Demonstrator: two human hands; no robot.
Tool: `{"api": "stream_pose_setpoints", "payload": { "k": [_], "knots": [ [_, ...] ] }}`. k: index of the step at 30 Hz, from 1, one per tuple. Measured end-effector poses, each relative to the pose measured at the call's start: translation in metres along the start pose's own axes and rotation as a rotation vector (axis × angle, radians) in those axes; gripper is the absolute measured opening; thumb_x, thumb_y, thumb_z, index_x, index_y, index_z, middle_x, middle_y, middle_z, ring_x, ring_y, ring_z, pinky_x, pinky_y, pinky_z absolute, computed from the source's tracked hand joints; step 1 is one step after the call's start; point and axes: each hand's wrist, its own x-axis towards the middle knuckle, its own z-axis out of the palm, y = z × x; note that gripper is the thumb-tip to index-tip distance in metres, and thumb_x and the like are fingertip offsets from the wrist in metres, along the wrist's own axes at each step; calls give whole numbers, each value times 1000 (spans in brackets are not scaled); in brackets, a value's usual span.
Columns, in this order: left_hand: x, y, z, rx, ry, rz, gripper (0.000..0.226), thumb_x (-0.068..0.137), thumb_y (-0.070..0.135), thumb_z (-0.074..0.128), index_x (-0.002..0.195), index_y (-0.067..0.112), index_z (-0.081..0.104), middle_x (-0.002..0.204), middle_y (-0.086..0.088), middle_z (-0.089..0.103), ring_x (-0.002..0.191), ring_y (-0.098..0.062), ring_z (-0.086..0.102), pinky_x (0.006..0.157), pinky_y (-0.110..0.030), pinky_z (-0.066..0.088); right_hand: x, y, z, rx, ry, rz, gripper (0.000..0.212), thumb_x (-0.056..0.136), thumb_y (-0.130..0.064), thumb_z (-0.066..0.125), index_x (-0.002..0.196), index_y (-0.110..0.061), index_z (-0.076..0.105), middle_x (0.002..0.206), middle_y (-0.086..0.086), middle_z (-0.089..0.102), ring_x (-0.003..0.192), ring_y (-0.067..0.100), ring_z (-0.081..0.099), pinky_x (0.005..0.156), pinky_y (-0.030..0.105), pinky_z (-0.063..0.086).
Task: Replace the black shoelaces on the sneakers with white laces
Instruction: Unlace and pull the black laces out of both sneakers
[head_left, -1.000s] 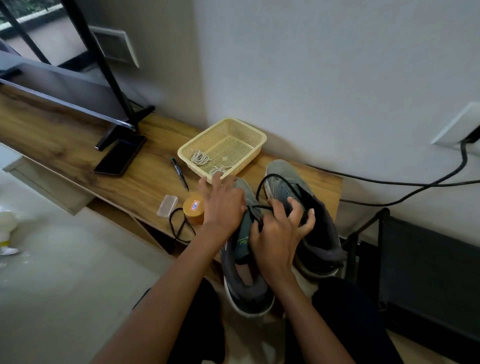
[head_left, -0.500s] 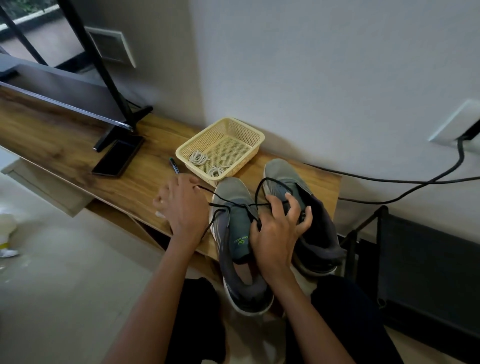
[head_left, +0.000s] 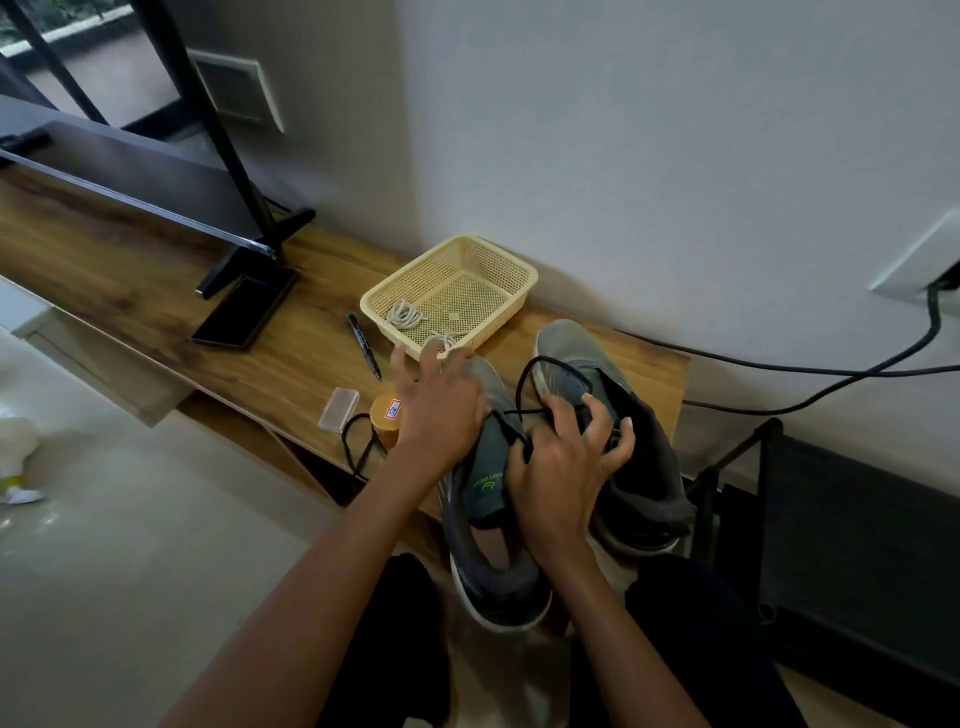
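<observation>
Two grey sneakers stand side by side at the desk's near edge: the left sneaker (head_left: 491, 483) and the right sneaker (head_left: 571, 345). A black lace (head_left: 523, 382) loops up between them, and another stretch of black lace (head_left: 358, 449) hangs over the desk edge. My left hand (head_left: 436, 410) rests on the left sneaker's toe with fingers stretched forward. My right hand (head_left: 563, 462) grips the left sneaker at its lacing, fingers curled and reaching onto the right sneaker. White laces (head_left: 405, 314) lie coiled in the yellow basket (head_left: 519, 267).
On the wooden desk (head_left: 156, 291) lie a black pen (head_left: 363, 348), a dark phone (head_left: 244, 312), a small clear case (head_left: 338, 409) and a round yellow tub (head_left: 387, 415). A screen's stand (head_left: 244, 260) is at the left. A black cable (head_left: 831, 370) runs along the wall; a black rack (head_left: 831, 519) stands at the right.
My left hand, which had drawn the black lace out to the left, has come back onto the left sneaker's toe. More lace now lies by the yellow tub. My right hand stayed put.
</observation>
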Motion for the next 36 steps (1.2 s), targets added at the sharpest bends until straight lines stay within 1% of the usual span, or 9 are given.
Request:
{"api": "stream_pose_setpoints", "payload": {
  "k": [3, 6, 9, 11, 14, 18, 26, 32, 36],
  "knots": [
    [-4, -19, 6, 10, 72, -102, 28, 96, 32, 42, 111, 19, 61, 144, -1, 35, 136, -27, 21, 110, -64, 5, 0, 0, 0, -8, 12, 14, 6, 67, -10, 74, 67, -9, 68, 107, 4, 63, 117, 31, 39, 104, 57, 15],
    [-11, -47, 9, -283, 209, -469, 25, 97, 26, 42, 112, 11, 56, 133, -12, 44, 126, -29, 34, 105, -60, 21, 0, 2, 0, -7, 22, 22, 6, 68, -11, 74, 71, -9, 69, 107, 4, 63, 116, 31, 38, 104, 57, 15],
    [-18, -58, 2, -338, 266, -735, 27, 95, 26, 48, 116, 11, 55, 130, -14, 48, 125, -32, 38, 107, -52, 24, -1, 2, 0, 16, 16, 7, 8, 66, -11, 75, 71, -8, 69, 107, 5, 62, 117, 30, 38, 103, 60, 17],
    [-20, -47, -3, -375, 254, -662, 23, 92, 24, 52, 113, 17, 59, 130, -8, 49, 127, -28, 36, 106, -47, 20, -1, 1, 0, 23, 6, 9, 10, 64, -10, 76, 70, -7, 69, 107, 5, 63, 117, 30, 37, 102, 62, 21],
    [-18, -22, -2, -395, 236, -374, 28, 87, 30, 59, 115, 25, 58, 138, -2, 43, 132, -24, 29, 108, -50, 21, -1, 1, 1, 36, 7, 13, 11, 63, -9, 76, 72, -6, 69, 106, 6, 64, 116, 31, 37, 101, 63, 22],
    [-11, 6, 1, -256, 49, -115, 17, 83, 40, 64, 100, 35, 66, 147, 5, 33, 141, -24, 12, 113, -52, 6, -1, 2, 3, 46, 16, 3, 11, 65, -7, 75, 74, -5, 70, 109, 6, 64, 118, 32, 36, 102, 60, 17],
    [0, -6, 5, -84, 1, -123, 23, 94, 31, 46, 103, 22, 65, 144, 2, 37, 137, -25, 20, 112, -53, 7, 0, 2, 3, 10, 2, 21, 10, 65, -9, 74, 75, -8, 70, 109, 2, 63, 120, 32, 36, 104, 56, 13],
    [-18, -50, 7, -241, 159, -562, 24, 95, 30, 48, 109, 19, 63, 136, -8, 45, 130, -29, 33, 111, -54, 11, 0, 0, 2, 16, -14, 5, 8, 67, -12, 75, 67, -9, 68, 106, 2, 64, 119, 31, 38, 103, 63, 20],
    [-17, -28, 10, -415, 251, -568, 17, 90, 27, 54, 102, 19, 63, 133, -6, 45, 128, -26, 35, 110, -52, 9, -1, 1, 4, 40, -1, 10, 8, 65, -10, 76, 66, -8, 68, 106, 2, 64, 119, 29, 37, 103, 61, 17]
  ]
}}
